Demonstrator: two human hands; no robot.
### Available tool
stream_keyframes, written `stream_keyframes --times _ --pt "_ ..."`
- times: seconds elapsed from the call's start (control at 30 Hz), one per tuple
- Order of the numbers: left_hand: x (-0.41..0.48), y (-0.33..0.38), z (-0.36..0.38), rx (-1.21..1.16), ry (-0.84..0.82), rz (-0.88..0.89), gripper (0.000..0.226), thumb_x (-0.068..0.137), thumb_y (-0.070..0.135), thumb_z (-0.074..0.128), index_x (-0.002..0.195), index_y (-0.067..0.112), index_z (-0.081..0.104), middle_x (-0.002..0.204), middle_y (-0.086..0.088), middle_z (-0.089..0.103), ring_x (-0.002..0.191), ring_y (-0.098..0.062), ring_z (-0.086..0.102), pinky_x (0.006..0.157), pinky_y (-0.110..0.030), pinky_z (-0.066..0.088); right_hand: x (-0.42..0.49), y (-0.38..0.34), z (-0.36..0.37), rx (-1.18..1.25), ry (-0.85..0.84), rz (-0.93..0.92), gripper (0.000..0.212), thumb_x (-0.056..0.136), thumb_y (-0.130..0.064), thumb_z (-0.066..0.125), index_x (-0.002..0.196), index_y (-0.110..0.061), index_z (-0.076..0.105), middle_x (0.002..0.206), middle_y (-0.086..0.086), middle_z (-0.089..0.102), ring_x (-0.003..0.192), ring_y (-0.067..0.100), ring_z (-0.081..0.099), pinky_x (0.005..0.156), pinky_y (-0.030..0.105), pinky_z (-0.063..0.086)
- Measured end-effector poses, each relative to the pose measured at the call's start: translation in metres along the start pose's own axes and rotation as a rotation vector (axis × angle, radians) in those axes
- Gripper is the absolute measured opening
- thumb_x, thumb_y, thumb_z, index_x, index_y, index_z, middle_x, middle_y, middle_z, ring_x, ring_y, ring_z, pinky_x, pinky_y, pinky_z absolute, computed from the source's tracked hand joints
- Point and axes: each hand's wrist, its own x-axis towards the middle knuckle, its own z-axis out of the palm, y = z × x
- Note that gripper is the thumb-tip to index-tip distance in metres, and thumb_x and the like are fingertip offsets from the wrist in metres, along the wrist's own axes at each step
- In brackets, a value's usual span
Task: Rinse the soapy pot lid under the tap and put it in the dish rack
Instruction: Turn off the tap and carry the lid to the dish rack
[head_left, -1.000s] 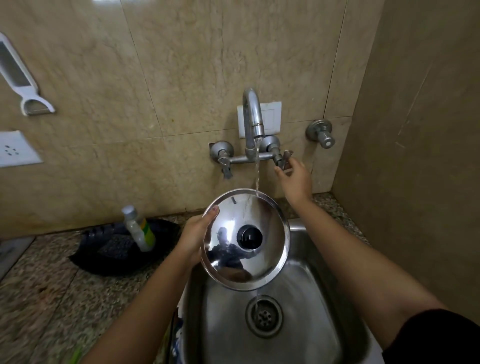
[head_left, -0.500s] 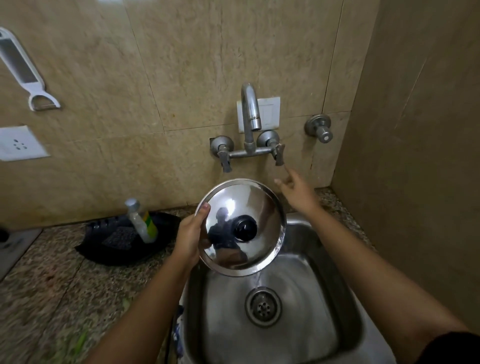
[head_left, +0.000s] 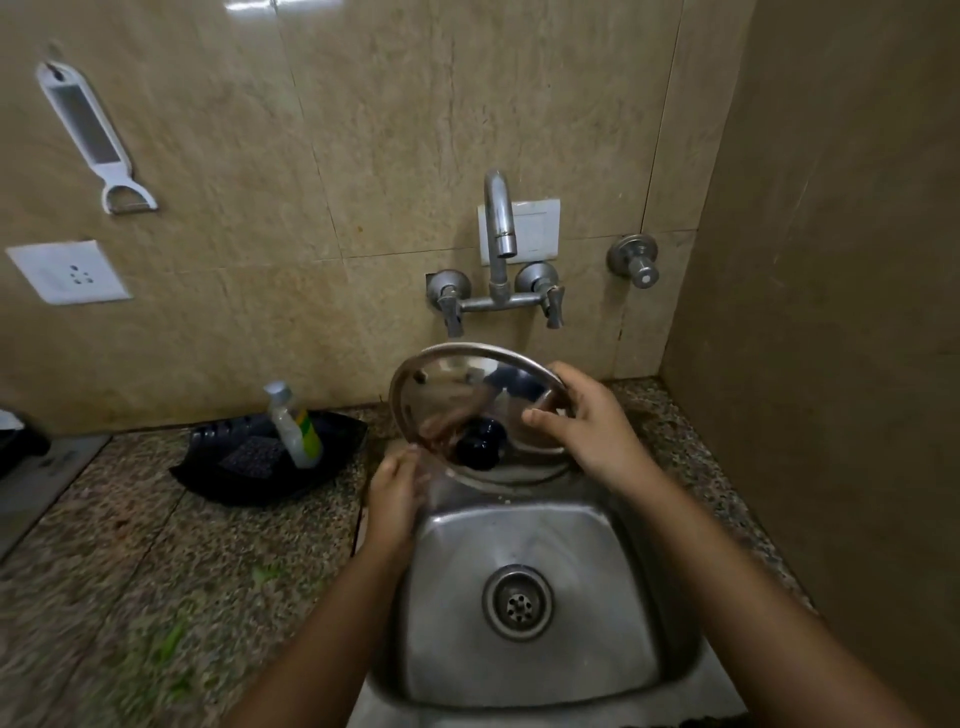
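Both hands hold the lid (head_left: 478, 410) over the sink (head_left: 530, 665): right hand (head_left: 587, 421) clamped on the rim, left hand (head_left: 397, 493) under the edge (blurry, grip unclear). The tap (head_left: 498, 218) is dry. Next, I think, it goes to the rack.

Lid (head_left: 467, 395) over sink's (head_left: 530, 670) back edge; tap (head_left: 500, 228) behind; tray (head_left: 270, 467) left.

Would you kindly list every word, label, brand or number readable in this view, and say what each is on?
No text here can be read.
Bottle in the black tray: it has a yellow and green label, too blurred to read.
Wall socket: only pin holes, no lettering.
Pot lid, tap and white peeler: no markings visible.
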Motion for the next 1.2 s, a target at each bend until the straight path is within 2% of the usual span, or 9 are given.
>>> stream_keyframes --times 0.13,0.27,0.4,0.53,0.63,0.7,0.83,1.0,1.2 --pt "-0.01 0.0 -0.015 0.083 0.013 0.017 0.017 0.098 0.018 0.047 0.11 0.015 0.058 0.091 0.004 0.064 0.079 -0.009 0.06 0.053 -0.013 0.05 0.0 -0.002 0.014 -0.25 0.065 -0.106 0.021 0.084 -0.011 0.069 0.097 -0.025 0.061 0.081 0.001 0.064 0.079 0.018 0.062 0.073 0.043 0.054" --pt "-0.006 0.016 -0.04 0.036 0.023 -0.028 0.025 0.098 0.016 0.047 0.12 0.012 0.058 0.105 -0.004 0.067 0.092 -0.016 0.063 0.088 -0.035 0.048 0.003 -0.005 0.031 0.061 0.156 -0.043 0.027 0.084 -0.001 0.065 0.092 -0.027 0.062 0.081 -0.007 0.064 0.075 0.0 0.063 0.064 0.016 0.051" --pt "0.005 0.045 -0.09 -0.071 0.119 -0.041 0.024 0.099 0.018 0.046 0.12 0.014 0.056 0.114 -0.006 0.064 0.102 -0.023 0.061 0.088 -0.036 0.046 0.024 -0.022 0.077 0.434 0.301 0.027 0.02 0.082 0.007 0.064 0.087 -0.013 0.061 0.076 0.006 0.064 0.064 0.008 0.062 0.061 0.017 0.051" --pt "0.027 0.083 -0.163 -0.135 0.223 -0.003 0.023 0.1 0.021 0.044 0.12 0.017 0.055 0.119 -0.003 0.062 0.106 -0.023 0.059 0.091 -0.037 0.043 0.055 -0.053 0.16 0.793 0.293 0.146 0.02 0.082 0.005 0.062 0.092 -0.013 0.063 0.082 0.01 0.066 0.075 0.025 0.063 0.073 0.038 0.052" --pt "0.04 0.123 -0.227 -0.172 0.281 0.075 0.023 0.1 0.017 0.043 0.12 0.016 0.055 0.113 -0.003 0.065 0.1 -0.021 0.063 0.083 -0.033 0.047 0.08 -0.083 0.232 0.933 0.298 0.233 0.021 0.082 0.004 0.062 0.098 -0.01 0.062 0.076 0.007 0.068 0.071 0.023 0.063 0.065 0.032 0.054" --pt "0.048 0.15 -0.275 -0.176 0.314 0.12 0.022 0.099 0.015 0.043 0.118 0.016 0.056 0.105 -0.002 0.067 0.09 -0.017 0.064 0.079 -0.032 0.049 0.094 -0.101 0.284 0.967 0.288 0.271 0.021 0.083 0.004 0.061 0.101 -0.007 0.061 0.068 0.006 0.064 0.062 0.022 0.061 0.053 0.026 0.052" --pt "0.065 0.207 -0.372 -0.083 0.378 0.195 0.021 0.1 0.02 0.043 0.115 0.016 0.057 0.099 0.002 0.067 0.09 -0.017 0.064 0.081 -0.031 0.047 0.127 -0.133 0.382 0.981 0.266 0.298 0.02 0.081 0.002 0.065 0.1 -0.007 0.062 0.08 0.011 0.065 0.075 0.026 0.061 0.073 0.039 0.052" --pt "0.092 0.264 -0.492 0.052 0.523 0.273 0.021 0.099 0.022 0.044 0.11 0.02 0.062 0.105 0.0 0.069 0.095 -0.016 0.065 0.093 -0.038 0.046 0.177 -0.18 0.497 0.935 0.236 0.24 0.019 0.08 0.0 0.066 0.098 -0.007 0.062 0.084 0.011 0.064 0.078 0.026 0.059 0.071 0.037 0.052" --pt "0.132 0.296 -0.602 0.125 0.638 0.306 0.021 0.098 0.019 0.045 0.108 0.019 0.063 0.106 -0.001 0.069 0.094 -0.017 0.063 0.08 -0.031 0.043 0.241 -0.229 0.619 0.821 0.187 0.113 0.019 0.083 0.0 0.064 0.101 -0.007 0.061 0.09 0.007 0.066 0.078 0.02 0.061 0.071 0.032 0.052"
